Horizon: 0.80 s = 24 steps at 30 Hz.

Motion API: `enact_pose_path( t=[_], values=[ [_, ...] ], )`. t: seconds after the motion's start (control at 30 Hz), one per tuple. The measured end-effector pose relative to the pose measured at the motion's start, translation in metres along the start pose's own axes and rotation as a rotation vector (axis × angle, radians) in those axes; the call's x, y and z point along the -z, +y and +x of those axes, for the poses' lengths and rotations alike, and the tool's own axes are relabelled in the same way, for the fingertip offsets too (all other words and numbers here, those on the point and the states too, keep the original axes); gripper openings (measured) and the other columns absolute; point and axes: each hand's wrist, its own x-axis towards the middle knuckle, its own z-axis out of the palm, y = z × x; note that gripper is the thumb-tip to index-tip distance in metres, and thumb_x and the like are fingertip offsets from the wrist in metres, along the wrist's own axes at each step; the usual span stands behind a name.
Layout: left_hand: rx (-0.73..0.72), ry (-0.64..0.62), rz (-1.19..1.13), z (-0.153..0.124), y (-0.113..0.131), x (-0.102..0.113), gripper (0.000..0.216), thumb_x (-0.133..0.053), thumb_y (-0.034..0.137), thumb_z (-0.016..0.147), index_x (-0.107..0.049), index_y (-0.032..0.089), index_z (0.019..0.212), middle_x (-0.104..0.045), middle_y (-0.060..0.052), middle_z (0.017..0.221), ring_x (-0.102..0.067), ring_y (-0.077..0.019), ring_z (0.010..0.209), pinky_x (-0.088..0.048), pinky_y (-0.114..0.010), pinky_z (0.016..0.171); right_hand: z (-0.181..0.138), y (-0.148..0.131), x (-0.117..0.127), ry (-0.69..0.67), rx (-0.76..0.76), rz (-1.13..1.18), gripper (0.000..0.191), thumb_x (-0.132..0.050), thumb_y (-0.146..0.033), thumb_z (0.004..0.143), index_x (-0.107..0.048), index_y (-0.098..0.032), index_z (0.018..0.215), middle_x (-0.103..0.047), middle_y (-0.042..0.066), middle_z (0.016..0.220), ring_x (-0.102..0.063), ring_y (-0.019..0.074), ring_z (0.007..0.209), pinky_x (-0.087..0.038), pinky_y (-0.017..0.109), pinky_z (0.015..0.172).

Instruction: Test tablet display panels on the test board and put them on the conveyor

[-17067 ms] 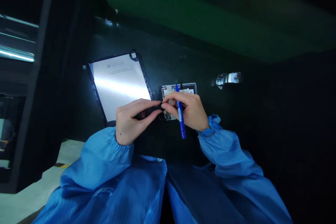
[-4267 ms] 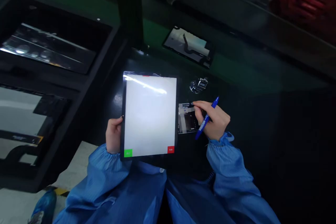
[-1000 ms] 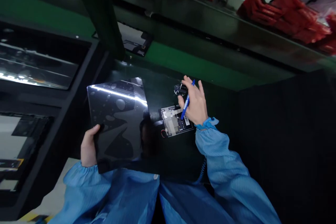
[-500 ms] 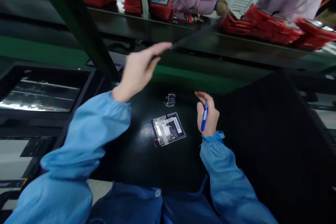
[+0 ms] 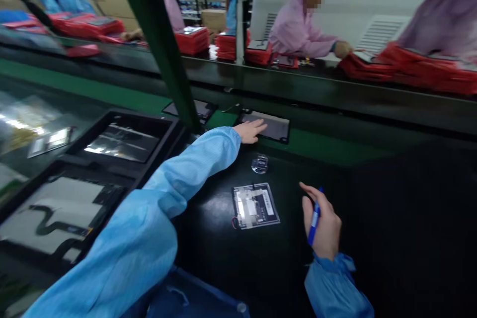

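The circuit board (image 5: 255, 205) lies flat on the black bench (image 5: 376, 218) in front of me, and I place everything else from it. It is square to me, covered with pale tape patches and a dark label, with a short red-and-black wire loop at its near left corner.

Beyond the board and to its left, my left grip (image 5: 250, 131) is open, palm down, with the fingers stretched out together. It rests on the near edge of a dark tablet (image 5: 270, 125) that sits in a shallow frame and holds nothing.

To the right of the board, my right grip (image 5: 323, 223) is closed around a blue pen (image 5: 315, 218), the tip up and away from me. My index finger points left toward the board without touching it.

Directly beyond the board, a small chrome counter (image 5: 260, 164) stands on the bench, well apart from both grips. Left of the board, a black tray (image 5: 122, 136) holds a glass panel. Far beyond the board, red trays (image 5: 192, 39) are stacked along a line, and a co-worker in a pink smock (image 5: 298, 35) is working there.
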Motion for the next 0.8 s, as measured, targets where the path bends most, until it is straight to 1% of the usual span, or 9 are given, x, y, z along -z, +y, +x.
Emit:
enact_pose_path(
  t=[0.07,0.17,0.23,0.3,0.37,0.43,0.53,0.67,0.8],
  values=[
    [-0.031,-0.054,-0.024,-0.051,-0.006,0.022,0.061,-0.047,0.018,0.09,-0.039,0.016,0.15,-0.035,-0.011,0.159,-0.041,-0.0209,0.141,-0.033,-0.03,0.113,-0.003,-0.004,0.001,-0.031,-0.028,-0.009,0.039,-0.05,-0.046,0.092,-0.065,-0.022,0.119,-0.07,0.01,0.121,-0.069,0.0294,0.108,-0.056,0.047,0.096],
    [-0.045,-0.057,-0.091,-0.158,-0.035,0.04,0.048,-0.036,0.021,0.093,-0.055,0.021,0.138,-0.059,-0.004,0.14,-0.056,-0.0164,0.126,-0.038,-0.024,0.107,-0.004,-0.008,0.002,-0.076,-0.062,-0.018,0.045,-0.05,-0.053,0.091,-0.065,-0.024,0.121,-0.069,0.008,0.124,-0.069,0.0322,0.108,-0.055,0.05,0.095],
    [0.195,-0.053,-0.099,-0.234,-0.069,0.033,0.048,-0.032,0.026,0.095,-0.055,0.022,0.137,-0.064,-0.003,0.133,-0.061,-0.0167,0.119,-0.041,-0.026,0.105,-0.004,-0.01,0.001,-0.089,-0.058,-0.024,0.047,-0.049,-0.056,0.09,-0.064,-0.025,0.122,-0.069,0.006,0.125,-0.068,0.0327,0.109,-0.055,0.051,0.096],
    [0.5,-0.067,-0.095,-0.298,-0.11,0.013,0.051,-0.032,0.034,0.095,-0.051,0.019,0.141,-0.058,-0.007,0.141,-0.056,-0.0201,0.127,-0.039,-0.03,0.108,-0.003,-0.011,0.0,-0.1,-0.042,-0.031,0.048,-0.049,-0.059,0.09,-0.064,-0.026,0.122,-0.068,0.005,0.126,-0.068,0.033,0.11,-0.054,0.052,0.098],
    [0.651,-0.067,-0.068,-0.341,-0.149,-0.014,0.074,-0.043,0.049,0.088,-0.04,0.004,0.146,-0.042,-0.023,0.152,-0.045,-0.033,0.137,-0.036,-0.042,0.111,-0.003,-0.01,-0.002,-0.117,-0.033,-0.036,0.051,-0.047,-0.061,0.09,-0.064,-0.027,0.123,-0.068,0.004,0.127,-0.067,0.0333,0.111,-0.053,0.052,0.1],
    [0.722,-0.056,-0.054,-0.363,-0.178,-0.036,0.1,-0.053,0.065,0.078,-0.031,-0.001,0.15,-0.03,-0.031,0.155,-0.036,-0.0412,0.142,-0.034,-0.05,0.112,-0.003,-0.009,-0.005,-0.132,-0.037,-0.038,0.052,-0.047,-0.063,0.089,-0.063,-0.027,0.122,-0.068,0.003,0.127,-0.067,0.0335,0.112,-0.053,0.053,0.101],
    [0.69,-0.001,-0.027,-0.371,-0.199,-0.051,0.113,-0.056,0.074,0.07,-0.025,0.007,0.155,-0.023,-0.026,0.16,-0.026,-0.0391,0.147,-0.025,-0.054,0.116,-0.001,-0.007,-0.009,-0.144,-0.061,-0.047,0.053,-0.047,-0.064,0.087,-0.064,-0.026,0.119,-0.069,0.005,0.126,-0.067,0.0345,0.112,-0.054,0.052,0.099],
    [0.461,0.169,0.009,-0.368,-0.202,-0.053,0.08,-0.054,0.057,0.078,-0.05,0.01,0.142,-0.038,-0.023,0.154,-0.031,-0.0344,0.146,-0.016,-0.055,0.12,0.003,-0.007,-0.013,-0.17,-0.082,-0.052,0.054,-0.047,-0.063,0.086,-0.065,-0.023,0.117,-0.069,0.009,0.124,-0.067,0.0357,0.111,-0.056,0.052,0.095],
    [0.484,0.422,-0.197,-0.365,-0.193,-0.058,0.05,-0.052,0.042,0.077,-0.07,0.017,0.117,-0.064,-0.013,0.134,-0.055,-0.0281,0.13,-0.033,-0.048,0.116,0.005,-0.01,-0.013,-0.167,-0.033,-0.022,0.047,-0.049,-0.058,0.087,-0.065,-0.023,0.115,-0.07,0.008,0.124,-0.067,0.0348,0.113,-0.055,0.052,0.096]
  ],
)
